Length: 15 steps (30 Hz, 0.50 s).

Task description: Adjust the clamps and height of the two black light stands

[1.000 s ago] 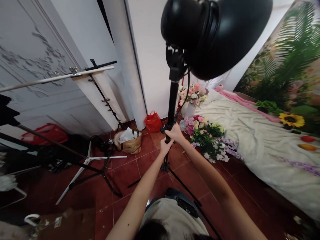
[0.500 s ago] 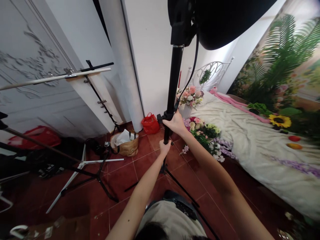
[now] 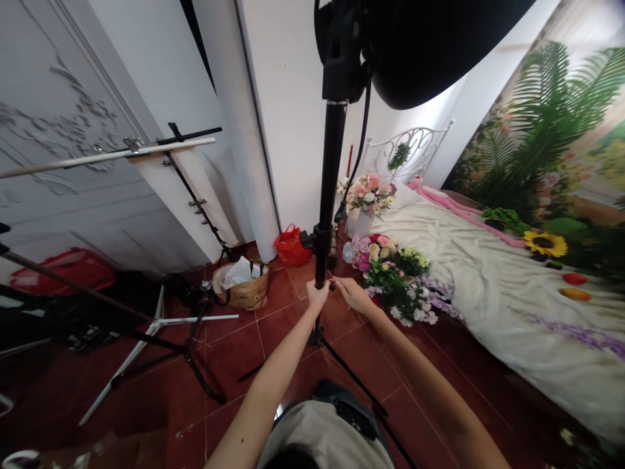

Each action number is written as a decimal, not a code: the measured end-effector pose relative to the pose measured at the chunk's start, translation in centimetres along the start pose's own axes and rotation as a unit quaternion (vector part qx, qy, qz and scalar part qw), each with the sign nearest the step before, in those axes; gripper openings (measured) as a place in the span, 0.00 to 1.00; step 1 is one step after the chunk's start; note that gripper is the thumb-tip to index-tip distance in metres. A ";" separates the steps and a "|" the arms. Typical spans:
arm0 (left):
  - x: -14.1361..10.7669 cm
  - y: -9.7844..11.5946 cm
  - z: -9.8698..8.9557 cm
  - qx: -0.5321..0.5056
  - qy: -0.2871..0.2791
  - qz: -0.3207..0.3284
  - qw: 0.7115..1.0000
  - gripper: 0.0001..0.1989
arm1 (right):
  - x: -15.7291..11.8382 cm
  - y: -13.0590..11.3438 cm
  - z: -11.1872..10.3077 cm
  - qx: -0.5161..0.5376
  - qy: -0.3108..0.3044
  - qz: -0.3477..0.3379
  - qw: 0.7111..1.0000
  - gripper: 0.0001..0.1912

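A black light stand rises in the middle of the view, with a large black lamp head on top and a cable hanging beside the pole. My left hand is wrapped round the pole below the upper collar. Just right of it, my right hand has its fingers closed at a small black knob on the lower joint. The stand's legs spread over the floor near my body.
On the right is a bed with a cream blanket; flowers stand beside it. A red bag, a woven basket and a white-and-black tripod are on the left. Another stand holds a crossbar.
My right hand has let go of the upper collar and moved down to the knob beside my left hand. The pole and lamp head have shifted slightly left in view.
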<state>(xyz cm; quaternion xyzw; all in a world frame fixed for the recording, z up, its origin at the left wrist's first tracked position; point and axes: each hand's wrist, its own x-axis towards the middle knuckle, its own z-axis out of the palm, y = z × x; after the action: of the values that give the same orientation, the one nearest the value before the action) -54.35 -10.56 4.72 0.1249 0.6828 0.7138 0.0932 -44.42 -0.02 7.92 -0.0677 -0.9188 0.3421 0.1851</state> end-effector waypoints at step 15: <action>-0.2 -0.5 -0.3 0.031 -0.037 -0.022 0.999 0.11 | 0.1 4.4 5.9 0.009 0.012 0.115 0.993 0.20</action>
<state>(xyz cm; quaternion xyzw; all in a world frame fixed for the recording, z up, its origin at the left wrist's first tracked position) -54.32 -10.87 4.17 0.1383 0.7034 0.6849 0.1301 -46.85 -0.28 0.96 -0.1755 -0.8995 0.3684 0.1565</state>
